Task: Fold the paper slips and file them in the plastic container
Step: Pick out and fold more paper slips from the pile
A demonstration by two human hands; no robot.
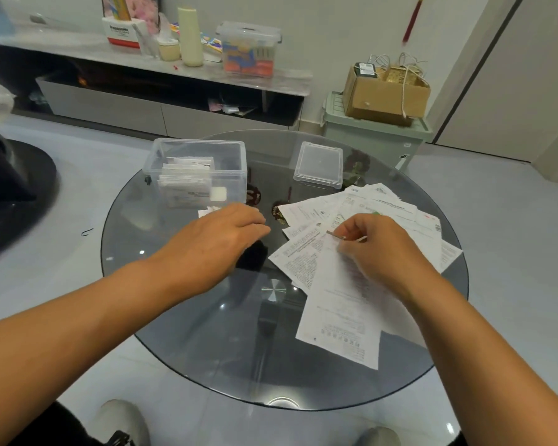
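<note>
- the top paper slip (342, 304) is pinched at its upper end by the right hand (377, 249), lifted off the fanned pile (384, 214) at about 3 o'clock, probably so it can be folded next
- the left hand (219, 239) is hovered loosely curled with nothing held, likely ready to help crease
- the plastic container (197, 169) is parked at 11 o'clock with folded slips stood inside; its lid (319, 164) is set aside at 1 o'clock
- all of it's on a round glass table (181, 317); a pale floor, shelf unit and cardboard box (384, 94) are seen behind

Glossy smoked-glass table (187, 317), clear smooth plastic container (196, 175), thin matt printed paper slips (342, 304).
</note>
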